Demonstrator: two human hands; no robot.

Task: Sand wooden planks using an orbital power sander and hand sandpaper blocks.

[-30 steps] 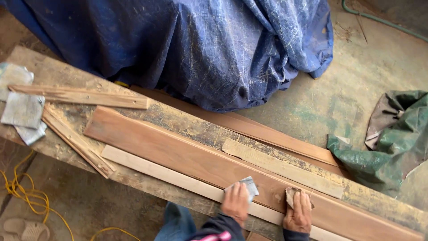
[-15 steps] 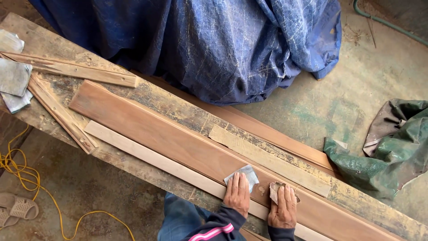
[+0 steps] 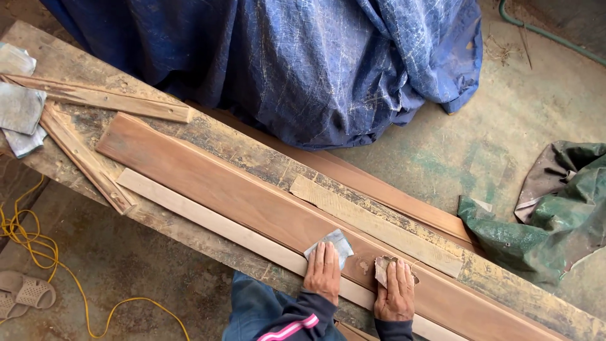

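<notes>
A long reddish-brown board (image 3: 208,183) lies diagonally on a worn workbench (image 3: 252,161). My left hand (image 3: 324,273) lies flat on the board, fingers pressing a grey piece of sandpaper (image 3: 334,241). Just to its right, my right hand (image 3: 396,290) presses a torn tan piece of sandpaper (image 3: 382,268) onto the same board. A small pale spot shows on the wood between the two hands. A pale thin strip (image 3: 208,218) runs along the board's near edge under my wrists.
A rough pale slat (image 3: 372,224) lies beyond the board. Loose wooden strips (image 3: 88,161) and grey sandpaper sheets (image 3: 19,110) sit at the bench's left end. A blue tarp (image 3: 303,63) is behind, a green tarp (image 3: 549,208) at right, yellow cord (image 3: 38,259) and sandals (image 3: 25,295) on the floor.
Both hands have slid with their sandpaper pieces leftward along the board. The view has also shifted, so the bench's left end sits higher in frame.
</notes>
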